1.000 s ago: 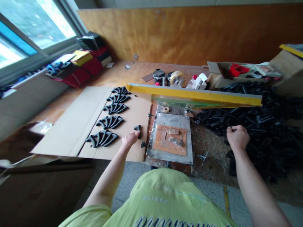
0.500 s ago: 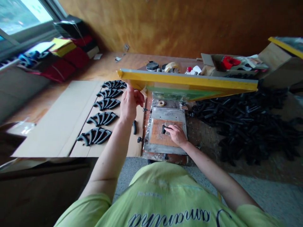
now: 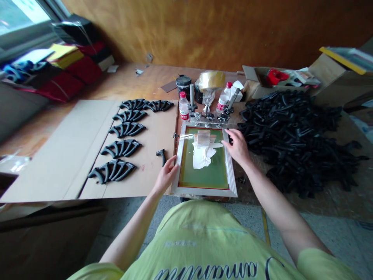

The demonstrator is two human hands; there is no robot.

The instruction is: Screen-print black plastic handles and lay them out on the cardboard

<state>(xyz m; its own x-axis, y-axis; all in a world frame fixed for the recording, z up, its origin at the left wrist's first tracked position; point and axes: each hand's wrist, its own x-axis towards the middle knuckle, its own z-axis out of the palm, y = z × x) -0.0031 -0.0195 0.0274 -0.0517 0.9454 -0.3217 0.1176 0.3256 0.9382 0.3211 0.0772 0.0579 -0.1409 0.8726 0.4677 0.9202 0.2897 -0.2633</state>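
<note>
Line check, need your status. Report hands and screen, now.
Left hand on silver screen frame; right hand at its right edge. White rag on green mesh. Black plastic part beside left hand.

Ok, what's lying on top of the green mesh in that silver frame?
A crumpled white wad, cloth or paper, and a pale translucent patch lie on the green mesh. The mesh beneath them is covered, so that part can't be seen.

The silk-screen frame [image 3: 204, 191] has swung down flat from its raised position; the left hand [image 3: 166, 175] now sits at its near-left edge; the right hand [image 3: 237, 146] has moved to its right side.
</note>
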